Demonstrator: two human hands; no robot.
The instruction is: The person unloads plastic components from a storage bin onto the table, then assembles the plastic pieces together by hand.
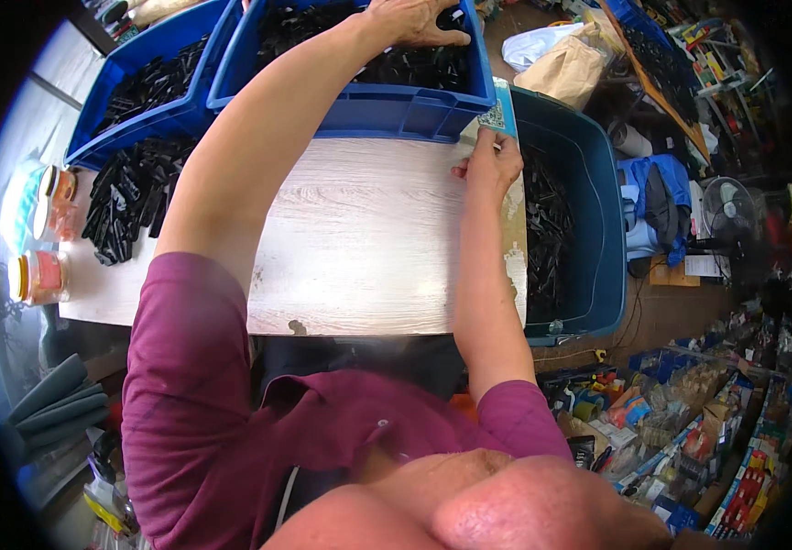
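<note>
My left hand (419,22) reaches across to the far blue bin (396,112), above the small black plastic pieces (414,69) heaped in it. Its thumb is stretched out and apart from the fingers, some of which are cut off by the picture's top edge. My right hand (492,163) is at the right side of the white wood-grain table (350,238), just below a blue card with a square code (493,115). Its fingers are closed in a pinch; a small dark and pale bit shows at the fingertips, too small to name.
A second blue bin (84,147) of black pieces stands to the left, with a loose pile (125,206) beside it. Two lidded jars (43,278) line the left edge. A large dark teal tub (605,275) stands right of the table. Shelved goods (680,412) crowd the lower right.
</note>
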